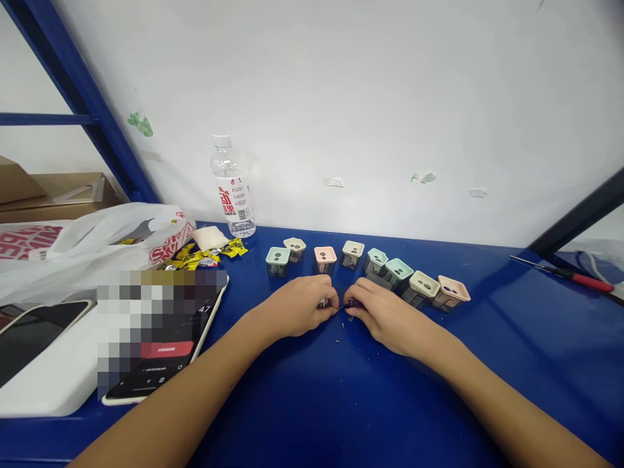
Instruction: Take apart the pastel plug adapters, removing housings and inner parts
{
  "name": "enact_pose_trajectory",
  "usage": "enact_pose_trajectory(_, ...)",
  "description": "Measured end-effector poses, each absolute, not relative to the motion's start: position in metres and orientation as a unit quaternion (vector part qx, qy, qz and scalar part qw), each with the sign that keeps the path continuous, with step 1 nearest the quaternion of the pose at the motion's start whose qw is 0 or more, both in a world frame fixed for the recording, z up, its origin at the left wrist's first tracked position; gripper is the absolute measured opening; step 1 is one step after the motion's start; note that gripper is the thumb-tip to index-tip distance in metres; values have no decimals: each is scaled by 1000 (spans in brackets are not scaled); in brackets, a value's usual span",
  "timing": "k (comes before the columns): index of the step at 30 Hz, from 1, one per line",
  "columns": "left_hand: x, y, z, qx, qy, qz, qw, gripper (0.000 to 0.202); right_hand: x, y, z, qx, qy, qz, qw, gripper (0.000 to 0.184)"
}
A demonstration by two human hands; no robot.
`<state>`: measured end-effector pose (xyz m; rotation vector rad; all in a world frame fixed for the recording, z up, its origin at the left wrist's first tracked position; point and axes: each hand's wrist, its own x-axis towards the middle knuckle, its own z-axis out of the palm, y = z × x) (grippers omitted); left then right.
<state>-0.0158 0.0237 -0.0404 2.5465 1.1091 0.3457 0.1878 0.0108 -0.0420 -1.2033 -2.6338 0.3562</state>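
Note:
My left hand (298, 307) and my right hand (385, 312) meet at the middle of the blue tabletop (487, 338), fingers pinched and close together. My right fingers hold a small dark purple part (354, 303), and a thin dark pin (344, 307) shows between the hands. My left fingers cover a small grey piece (322, 303), mostly hidden. Tiny dark bits (337, 340) lie just below the hands. Behind them stands a row of several small clear boxes (375, 261) with pastel perforated lids.
A water bottle (233, 187) stands at the white wall (370, 84). To the left lie a plastic bag (97, 250), yellow candy packets (205, 257), a phone (166, 331) and a white tablet (43, 351). A red-handled screwdriver (580, 278) lies at far right.

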Motion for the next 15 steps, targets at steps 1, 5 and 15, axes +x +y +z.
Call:
enact_pose_trajectory(1,-16,23,-40,897,391,121,169,14,188,11,-43,-410,-898,118,111,13)
enact_pose_trajectory(5,-16,23,-38,898,389,122,164,14,185,11,-44,-403,-903,106,104,14)
enact_pose_trajectory(15,-15,20,-19,741,534,223,342,33,185,13,-38,-392,-903,63,165,19)
